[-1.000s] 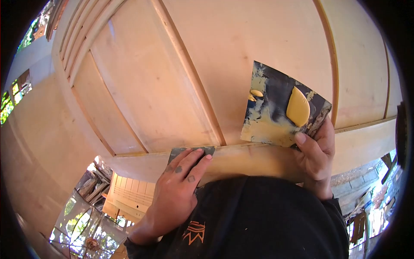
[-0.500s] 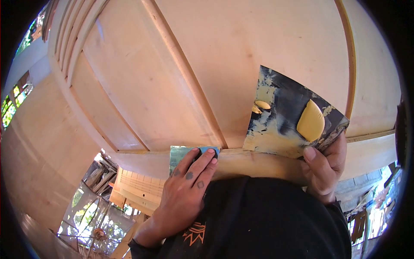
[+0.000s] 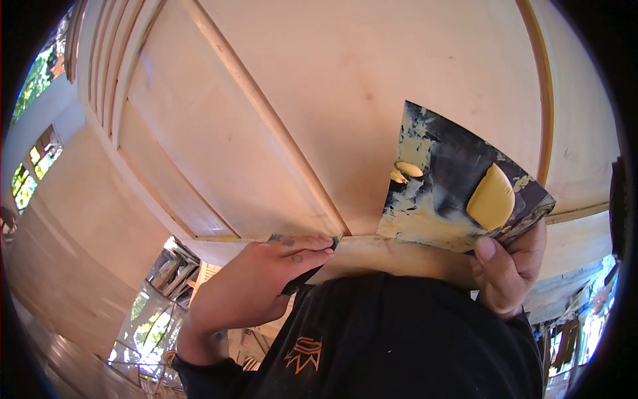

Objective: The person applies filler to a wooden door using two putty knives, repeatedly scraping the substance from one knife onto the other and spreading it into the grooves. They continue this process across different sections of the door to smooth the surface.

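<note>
My right hand point(image 3: 508, 269) grips the lower right corner of a dark, smeared board point(image 3: 452, 179), its thumb on top. A thick yellow lump of paste point(image 3: 492, 199) lies on that board, with a smaller dab near its left edge. My left hand point(image 3: 266, 266) is closed on a thin dark spreader point(image 3: 302, 280), pressed at the edge of the pale wooden panel point(image 3: 359, 120). The spreader is largely hidden under my fingers. They touch the panel's lower rim point(image 3: 399, 249), close to the foot of a raised wooden strip point(image 3: 272, 126).
Another raised strip point(image 3: 541, 86) runs down the panel at the right. Curved slats point(image 3: 109, 60) stand at the upper left. A plain wooden surface point(image 3: 73, 226) spans the left side. Wood scraps point(image 3: 176, 276) lie beyond the rim at the lower left.
My left hand has turned and tilted, its wrist swinging left and up, so the spreader's blue-green face is no longer seen. The board in my right hand has shifted slightly right and down.
</note>
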